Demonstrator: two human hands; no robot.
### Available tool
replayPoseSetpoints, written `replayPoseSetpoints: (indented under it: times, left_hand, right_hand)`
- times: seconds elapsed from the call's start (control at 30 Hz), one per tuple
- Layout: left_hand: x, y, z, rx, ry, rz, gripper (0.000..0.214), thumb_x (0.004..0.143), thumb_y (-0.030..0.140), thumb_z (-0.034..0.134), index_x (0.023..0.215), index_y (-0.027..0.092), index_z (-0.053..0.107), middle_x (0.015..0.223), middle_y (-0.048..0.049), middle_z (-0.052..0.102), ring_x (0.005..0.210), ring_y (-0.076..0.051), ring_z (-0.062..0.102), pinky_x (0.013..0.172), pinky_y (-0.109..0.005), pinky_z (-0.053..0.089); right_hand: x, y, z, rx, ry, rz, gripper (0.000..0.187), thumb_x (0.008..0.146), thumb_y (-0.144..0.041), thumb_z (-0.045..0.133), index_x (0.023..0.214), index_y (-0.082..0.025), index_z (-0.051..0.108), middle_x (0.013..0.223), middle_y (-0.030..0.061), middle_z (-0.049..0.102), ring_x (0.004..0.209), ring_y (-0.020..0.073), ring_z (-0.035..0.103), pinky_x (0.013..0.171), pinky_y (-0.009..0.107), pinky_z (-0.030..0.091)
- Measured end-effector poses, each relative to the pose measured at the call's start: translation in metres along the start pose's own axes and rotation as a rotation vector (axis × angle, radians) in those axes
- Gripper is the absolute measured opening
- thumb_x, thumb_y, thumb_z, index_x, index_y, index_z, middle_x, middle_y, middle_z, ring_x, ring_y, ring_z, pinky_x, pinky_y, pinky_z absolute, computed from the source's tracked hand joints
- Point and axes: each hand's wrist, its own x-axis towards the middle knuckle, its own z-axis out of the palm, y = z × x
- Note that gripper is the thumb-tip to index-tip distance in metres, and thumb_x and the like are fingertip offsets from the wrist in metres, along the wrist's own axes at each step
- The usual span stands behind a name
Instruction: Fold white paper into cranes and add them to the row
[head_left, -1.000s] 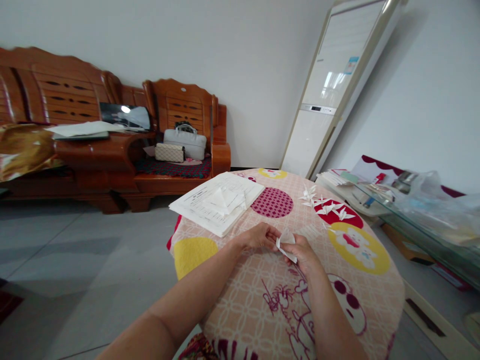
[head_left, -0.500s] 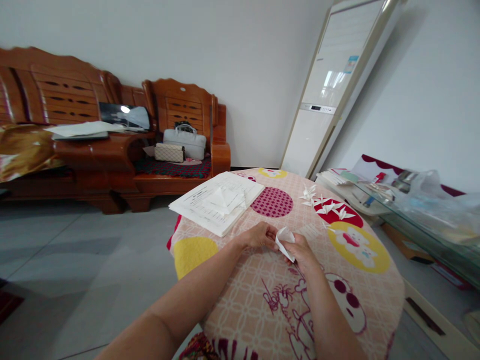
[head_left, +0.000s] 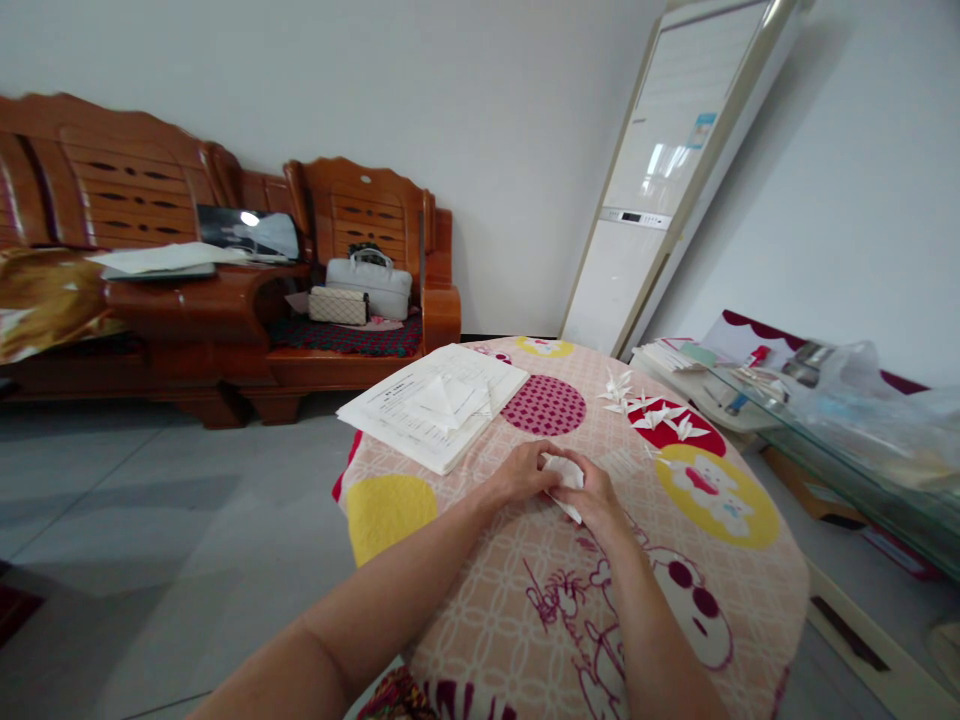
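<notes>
A small piece of folded white paper (head_left: 565, 474) is held between my two hands just above the patterned tablecloth (head_left: 495, 590). My left hand (head_left: 525, 474) grips its left side, with the fingers curled over the far edge. On the right side my right hand (head_left: 596, 494) is closed around the paper, thumb toward the middle. Parts of the paper are hidden behind the fingers. Several white folded paper cranes (head_left: 660, 415) lie at the right rear of the table. Left of my hands rests a stack of printed sheets (head_left: 397, 405) with folded white paper pieces (head_left: 450, 398) on top.
A glass-topped side table (head_left: 840, 450) with a plastic bag (head_left: 862, 385) and papers stands close at the right. Behind are a tall white air conditioner (head_left: 630, 230) and a wooden sofa (head_left: 442, 320) holding a grey handbag (head_left: 382, 290).
My left hand has moved its fingers over the top of the paper, and my right hand has closed in on it. The paper now lies flatter and is more covered.
</notes>
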Motion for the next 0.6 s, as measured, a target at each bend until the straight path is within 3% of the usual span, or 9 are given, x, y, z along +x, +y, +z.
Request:
replayPoseSetpoints:
  times: [0.07, 0.17, 0.23, 0.33, 0.47, 0.6]
  left_hand:
    - [0.001, -0.001, 0.0, 0.052, 0.033, 0.027, 0.033, 0.068, 0.017, 0.06, 0.098, 0.011, 0.07, 0.07, -0.0005, 0.064, 0.059, -0.012, 0.056, 0.053, -0.019, 0.041]
    - [0.002, -0.003, -0.001, -0.029, -0.005, -0.028, 0.02, 0.072, 0.021, 0.057, 0.082, 0.009, 0.07, 0.067, -0.0022, 0.064, 0.058, -0.013, 0.057, 0.053, -0.021, 0.043]
    - [0.002, -0.003, -0.002, -0.087, 0.024, -0.037, 0.021, 0.073, 0.024, 0.058, 0.082, 0.008, 0.069, 0.067, -0.0028, 0.064, 0.057, -0.013, 0.057, 0.053, -0.021, 0.043]
    - [0.001, 0.001, -0.003, -0.14, 0.092, 0.035, 0.022, 0.074, 0.025, 0.061, 0.086, 0.009, 0.07, 0.069, -0.0026, 0.065, 0.058, -0.012, 0.057, 0.053, -0.02, 0.042]
    - [0.001, 0.007, -0.003, -0.166, 0.163, 0.136, 0.017, 0.073, 0.023, 0.064, 0.081, 0.01, 0.07, 0.07, -0.0025, 0.065, 0.061, -0.011, 0.056, 0.056, -0.019, 0.04]
    - [0.001, 0.009, -0.002, -0.241, 0.155, 0.172, 0.013, 0.07, 0.017, 0.064, 0.079, 0.011, 0.07, 0.075, -0.0031, 0.067, 0.069, -0.013, 0.058, 0.063, -0.02, 0.043]
  right_hand:
    - [-0.003, -0.004, 0.0, -0.013, 0.008, -0.083, 0.085, 0.06, -0.029, 0.078, 0.138, -0.015, 0.047, 0.079, 0.0027, 0.071, 0.042, 0.0134, 0.055, 0.033, 0.023, 0.041]
    - [-0.007, -0.009, 0.0, 0.002, 0.022, -0.152, 0.086, 0.067, -0.035, 0.073, 0.143, -0.013, 0.04, 0.067, -0.0002, 0.067, 0.039, 0.0129, 0.05, 0.033, 0.023, 0.039]
    - [-0.008, -0.01, 0.001, 0.019, 0.048, -0.181, 0.081, 0.07, -0.038, 0.07, 0.141, -0.012, 0.043, 0.066, 0.0004, 0.067, 0.04, 0.0135, 0.051, 0.034, 0.023, 0.041]
    - [-0.007, -0.008, 0.003, 0.04, 0.128, -0.21, 0.061, 0.071, -0.04, 0.068, 0.125, -0.011, 0.059, 0.076, 0.0052, 0.07, 0.049, 0.016, 0.058, 0.04, 0.025, 0.045]
    - [-0.006, -0.004, 0.004, 0.016, 0.183, -0.289, 0.032, 0.073, -0.04, 0.065, 0.09, -0.013, 0.07, 0.068, 0.0045, 0.067, 0.055, 0.0175, 0.06, 0.046, 0.025, 0.048]
    - [-0.007, -0.004, 0.004, 0.01, 0.175, -0.324, 0.026, 0.075, -0.038, 0.064, 0.085, -0.014, 0.07, 0.064, 0.0013, 0.064, 0.052, 0.0155, 0.057, 0.045, 0.024, 0.046]
